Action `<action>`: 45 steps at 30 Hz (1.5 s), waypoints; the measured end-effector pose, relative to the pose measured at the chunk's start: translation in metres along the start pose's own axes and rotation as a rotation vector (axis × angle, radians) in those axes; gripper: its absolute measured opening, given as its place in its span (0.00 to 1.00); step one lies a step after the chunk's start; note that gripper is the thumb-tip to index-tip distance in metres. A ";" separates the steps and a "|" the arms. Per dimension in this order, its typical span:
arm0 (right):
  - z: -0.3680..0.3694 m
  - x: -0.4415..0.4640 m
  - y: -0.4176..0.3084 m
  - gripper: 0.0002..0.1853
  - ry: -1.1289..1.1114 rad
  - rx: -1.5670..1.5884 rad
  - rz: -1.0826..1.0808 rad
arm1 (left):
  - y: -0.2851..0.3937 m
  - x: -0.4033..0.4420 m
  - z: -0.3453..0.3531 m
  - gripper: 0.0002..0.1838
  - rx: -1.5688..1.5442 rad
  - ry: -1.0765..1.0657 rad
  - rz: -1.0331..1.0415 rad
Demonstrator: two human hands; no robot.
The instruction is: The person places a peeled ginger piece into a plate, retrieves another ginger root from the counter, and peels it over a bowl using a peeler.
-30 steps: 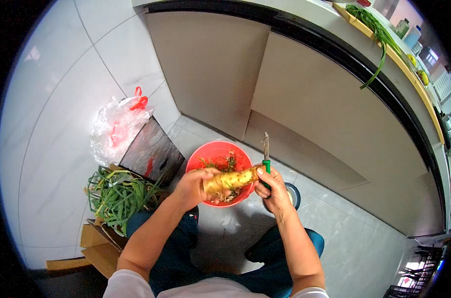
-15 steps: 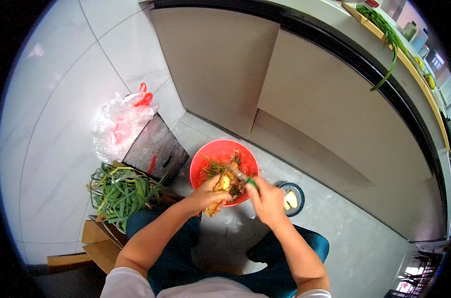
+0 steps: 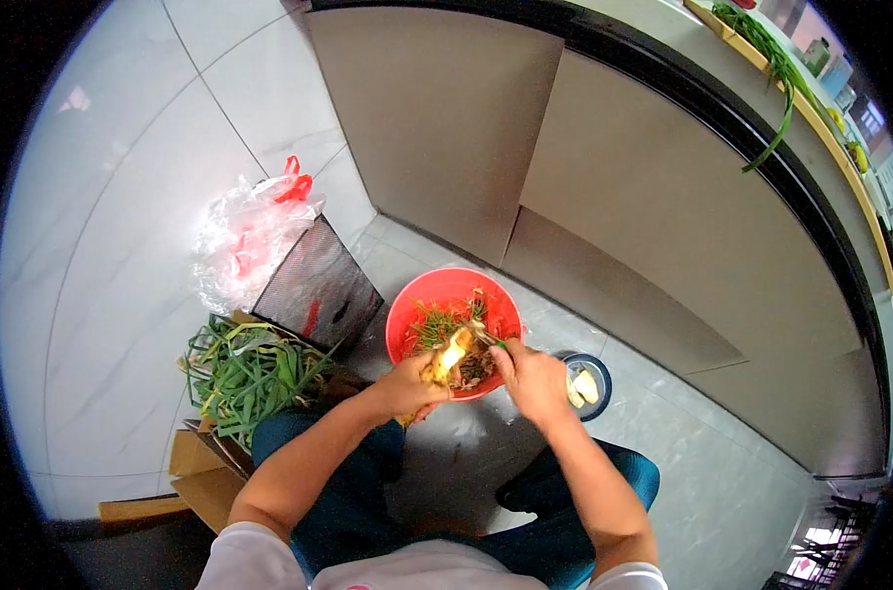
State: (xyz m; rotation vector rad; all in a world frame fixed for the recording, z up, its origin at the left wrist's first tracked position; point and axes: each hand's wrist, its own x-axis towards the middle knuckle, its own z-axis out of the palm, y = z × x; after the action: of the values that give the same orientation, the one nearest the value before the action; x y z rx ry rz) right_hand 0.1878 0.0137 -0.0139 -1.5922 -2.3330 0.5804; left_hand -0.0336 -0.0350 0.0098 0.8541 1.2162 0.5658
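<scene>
My left hand [image 3: 408, 384] is wrapped around a knobbly root that looks like ginger [image 3: 453, 352], its upper part peeled to pale yellow. The root is over the red basin [image 3: 395, 339], which has green stalks and brown peelings in it. My right hand [image 3: 537, 382] grips a small green-handled knife [image 3: 499, 344]. Its blade is beside the top of the root, partly blurred, and I cannot tell whether it touches. To the right, a dark-rimmed bowl [image 3: 605, 393] on the floor holds pale yellow peeled pieces [image 3: 586, 385].
A mesh bin [image 3: 319, 285] lined with a clear plastic bag [image 3: 245, 246] stands left of the basin. Green leafy stalks [image 3: 255, 379] fill a cardboard box [image 3: 203, 462] near my left knee. Cabinet doors [image 3: 643, 216] rise ahead. Long greens [image 3: 776, 69] hang over the counter edge.
My right hand has shifted slightly down and right, drawing the knife off the root's face. The root is tilted and shows more pale flesh. The whole view has shifted slightly.
</scene>
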 end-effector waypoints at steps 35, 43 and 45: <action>0.006 -0.010 -0.018 0.16 0.051 0.337 -0.184 | -0.006 0.004 0.000 0.20 0.063 0.064 0.070; 0.018 0.004 -0.005 0.20 0.049 0.143 -0.015 | -0.005 0.002 -0.002 0.18 -0.070 -0.040 -0.006; 0.021 0.005 0.002 0.21 0.029 0.119 0.062 | -0.006 -0.001 -0.002 0.18 -0.058 -0.047 0.001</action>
State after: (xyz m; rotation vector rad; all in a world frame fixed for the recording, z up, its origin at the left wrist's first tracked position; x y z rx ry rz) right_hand 0.1782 0.0155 -0.0334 -1.6128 -2.1921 0.6915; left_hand -0.0358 -0.0385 0.0049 0.8144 1.1512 0.5764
